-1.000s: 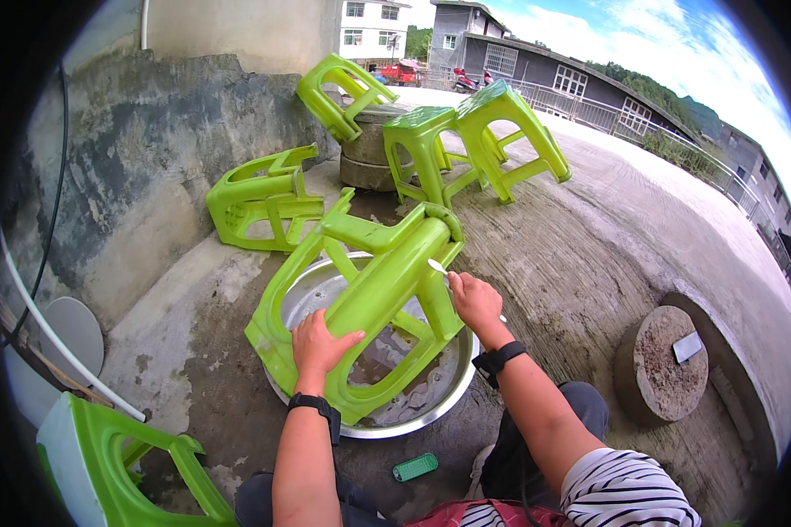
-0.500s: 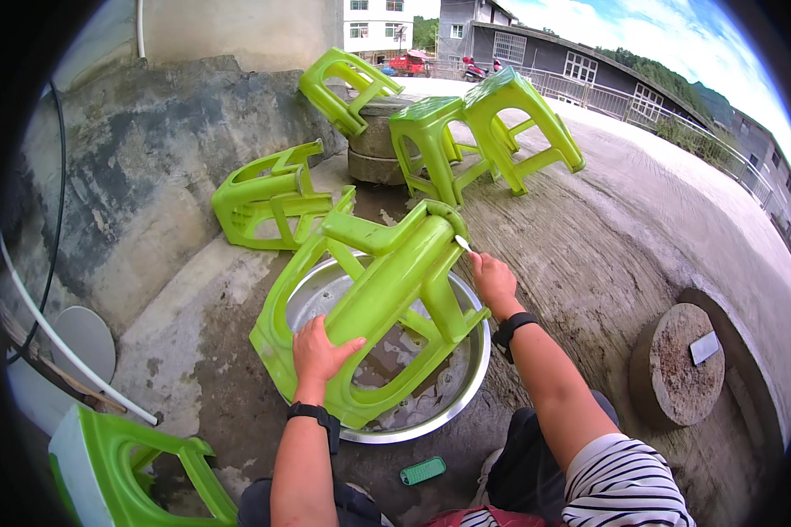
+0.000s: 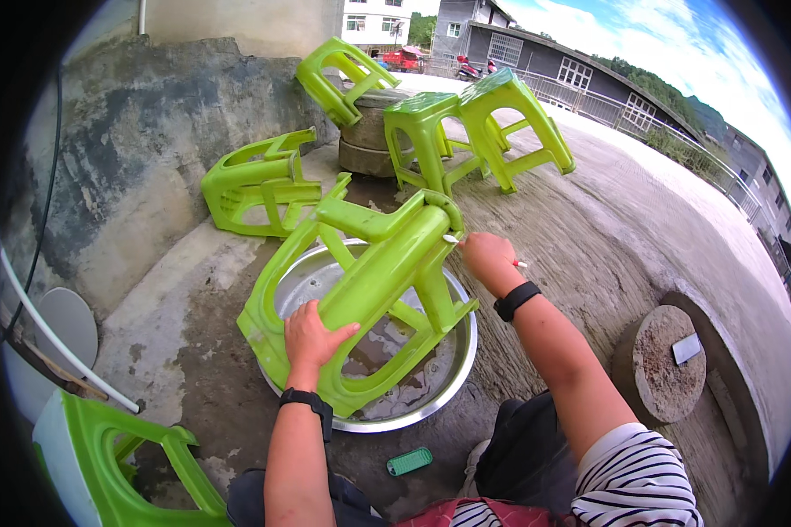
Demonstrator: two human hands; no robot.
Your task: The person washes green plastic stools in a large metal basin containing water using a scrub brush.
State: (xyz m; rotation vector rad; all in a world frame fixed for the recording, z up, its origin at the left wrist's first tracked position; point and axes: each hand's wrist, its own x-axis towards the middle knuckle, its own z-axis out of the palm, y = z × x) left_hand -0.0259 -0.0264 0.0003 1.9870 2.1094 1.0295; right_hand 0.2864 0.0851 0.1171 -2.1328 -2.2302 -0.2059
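A green plastic stool (image 3: 384,269) lies on its side across a round metal basin (image 3: 468,351) with murky, sudsy water in it. My left hand (image 3: 311,338) grips the stool's near part, thumb stretched along the green plastic. In my closed right hand (image 3: 490,261) is a slim toothbrush (image 3: 451,239); its white head touches the edge of a stool leg near the foot, and its red-tipped end sticks out behind the hand. Most of its handle is hidden by my fingers. A green scrub brush (image 3: 410,461) rests on the wet ground in front of me.
Other green stools stand or lie around: one on its side (image 3: 264,189), one tipped on a concrete block (image 3: 366,145), two upright (image 3: 426,145), and one at lower left (image 3: 119,465). A round concrete stump (image 3: 664,369) bears a flat phone-like object (image 3: 686,349). A wall borders the left.
My right hand has turned at the wrist, and the toothbrush's red-tipped end now shows. Its head stays at the leg's edge. The whole view has shifted slightly; my left hand keeps its hold.
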